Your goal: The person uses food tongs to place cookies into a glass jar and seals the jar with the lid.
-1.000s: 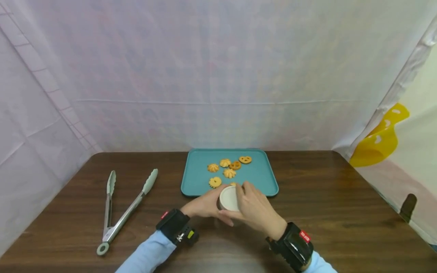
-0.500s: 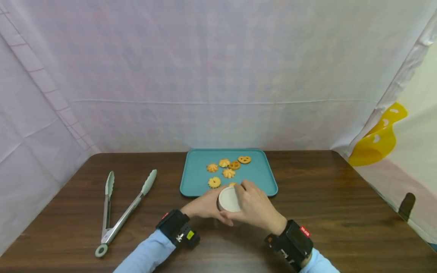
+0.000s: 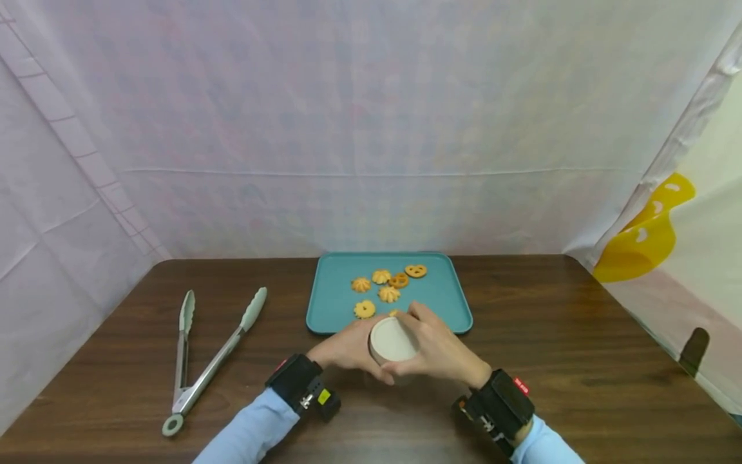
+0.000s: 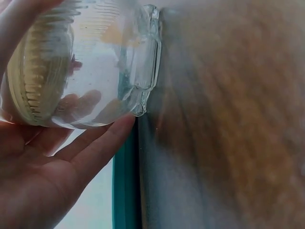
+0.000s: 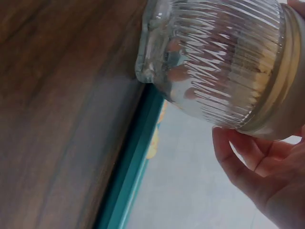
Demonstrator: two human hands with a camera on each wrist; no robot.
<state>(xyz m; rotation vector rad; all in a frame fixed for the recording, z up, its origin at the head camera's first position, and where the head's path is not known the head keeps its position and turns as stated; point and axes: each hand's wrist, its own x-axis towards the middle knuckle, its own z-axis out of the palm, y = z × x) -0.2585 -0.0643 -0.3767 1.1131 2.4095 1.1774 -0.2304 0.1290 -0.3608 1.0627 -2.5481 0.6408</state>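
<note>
In front of the tray stands a clear ribbed glass jar (image 5: 205, 62), upright with its base at the wooden table. A round off-white lid (image 3: 393, 339) covers its mouth. My left hand (image 3: 350, 348) curves round the jar's left side, and in the left wrist view its fingers press along the glass. From the right, my right hand (image 3: 437, 348) grips the lid at its rim, thumb at the near side and fingers at the far side. The jar's body is hidden under the lid and hands in the head view.
Just beyond the hands lies a teal tray (image 3: 327, 306) holding several flower-shaped cookies (image 3: 389, 294) and pretzels (image 3: 415, 271). Metal tongs (image 3: 211, 368) with pale tips rest spread on the left of the table. White cloth (image 3: 359, 129) hangs behind the table.
My right hand has shifted slightly round the lid, its fingers drawing toward the rim, so more of the lid's top shows. The left hand stays nearly in place.
</note>
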